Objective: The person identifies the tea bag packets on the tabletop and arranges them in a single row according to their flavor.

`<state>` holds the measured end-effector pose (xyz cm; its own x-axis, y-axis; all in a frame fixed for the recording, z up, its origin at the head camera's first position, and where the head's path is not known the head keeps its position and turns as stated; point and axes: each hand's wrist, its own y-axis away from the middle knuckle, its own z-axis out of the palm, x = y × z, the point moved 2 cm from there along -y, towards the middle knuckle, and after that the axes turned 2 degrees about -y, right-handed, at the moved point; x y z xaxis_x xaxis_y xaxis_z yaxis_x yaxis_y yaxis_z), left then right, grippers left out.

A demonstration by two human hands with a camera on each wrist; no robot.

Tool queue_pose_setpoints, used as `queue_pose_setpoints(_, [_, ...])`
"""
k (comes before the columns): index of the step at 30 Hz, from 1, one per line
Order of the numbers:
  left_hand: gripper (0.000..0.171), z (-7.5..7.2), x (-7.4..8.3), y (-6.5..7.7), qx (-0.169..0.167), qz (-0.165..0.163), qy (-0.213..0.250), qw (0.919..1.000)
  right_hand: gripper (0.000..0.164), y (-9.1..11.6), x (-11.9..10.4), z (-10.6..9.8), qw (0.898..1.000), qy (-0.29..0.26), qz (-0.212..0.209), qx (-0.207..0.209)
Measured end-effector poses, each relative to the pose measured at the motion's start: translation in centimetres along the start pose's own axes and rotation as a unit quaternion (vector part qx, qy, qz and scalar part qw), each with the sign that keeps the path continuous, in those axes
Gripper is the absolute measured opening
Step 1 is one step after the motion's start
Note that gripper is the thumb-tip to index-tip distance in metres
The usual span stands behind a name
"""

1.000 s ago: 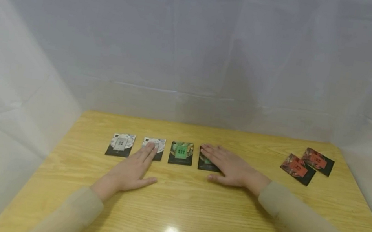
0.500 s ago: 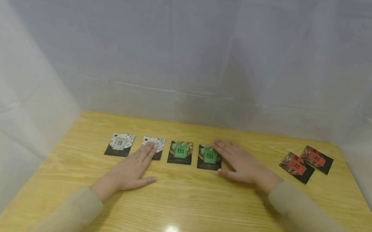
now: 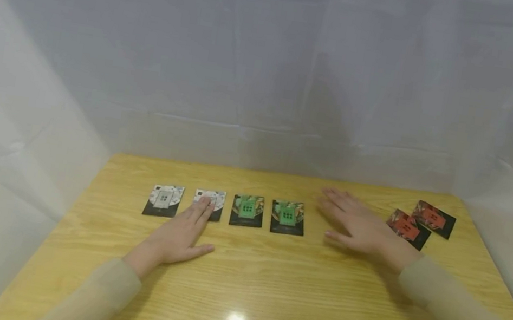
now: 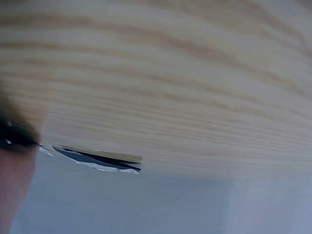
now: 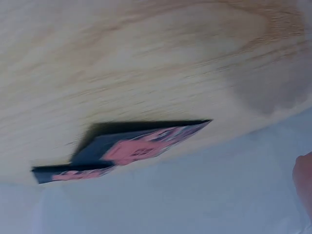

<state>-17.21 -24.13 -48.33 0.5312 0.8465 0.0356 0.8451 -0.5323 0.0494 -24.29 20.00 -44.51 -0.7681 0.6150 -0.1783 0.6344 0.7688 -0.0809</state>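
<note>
My left hand [image 3: 178, 236] lies with straight fingers, the fingertips resting on the second white-and-black packet [image 3: 215, 213]. Left of it is another white-and-black packet [image 3: 163, 200]. Two green-and-black packets, one [image 3: 246, 211] beside the other [image 3: 288, 217], continue the row. My right hand [image 3: 357, 223], fingers spread and holding nothing, is over the table between the row and two red-and-black packets. The nearer red packet [image 3: 407, 228] is partly covered by that hand's wrist and overlaps the farther one [image 3: 433, 218]. In the right wrist view both red packets [image 5: 139, 148] show, with a fingertip at the right edge.
The wooden table [image 3: 240, 272] carries everything, with a bright light reflection near its front. Pale sheeting [image 3: 268, 74] hangs behind the table and along both sides.
My right hand has slid off the right-hand green packet and moved right toward the red packets, uncovering the green one. My left hand stays on the second white packet.
</note>
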Motion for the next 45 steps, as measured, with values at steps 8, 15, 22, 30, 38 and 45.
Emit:
queue_pose_setpoints(8, [0.099, 0.0, 0.0, 0.0, 0.001, 0.001, 0.001, 1.0000, 0.081, 2.7, 1.5, -0.8, 0.999, 0.007, 0.034, 0.005])
queue_pose_setpoints(15, [0.099, -0.1, 0.0, -0.1, -0.001, -0.001, 0.001, 1.0000, 0.080, 5.2, 3.1, -0.9, 0.998, 0.032, 0.029, 0.042])
queue_pose_setpoints(22, [0.098, -0.1, -0.1, 0.0, 0.003, 0.002, 0.003, 1.0000, 0.081, 7.7, 4.4, -1.1, 0.997, 0.029, 0.037, 0.059])
queue_pose_setpoints(30, [0.099, 0.1, -0.2, 0.0, 0.007, 0.002, -0.003, 1.0000, 0.077, 10.0, 5.7, -0.8, 0.995, 0.006, 0.081, 0.052])
queue_pose_setpoints(38, [0.099, 0.1, -0.3, -0.1, 0.010, 0.002, -0.001, 0.9999, 0.072, 11.8, 6.9, -0.3, 0.993, 0.025, 0.079, 0.081])
queue_pose_setpoints(45, [0.099, 0.1, -0.3, -0.2, 0.004, 0.001, -0.005, 1.0000, 0.074, 13.1, 7.3, -0.1, 0.992, 0.023, 0.090, 0.082])
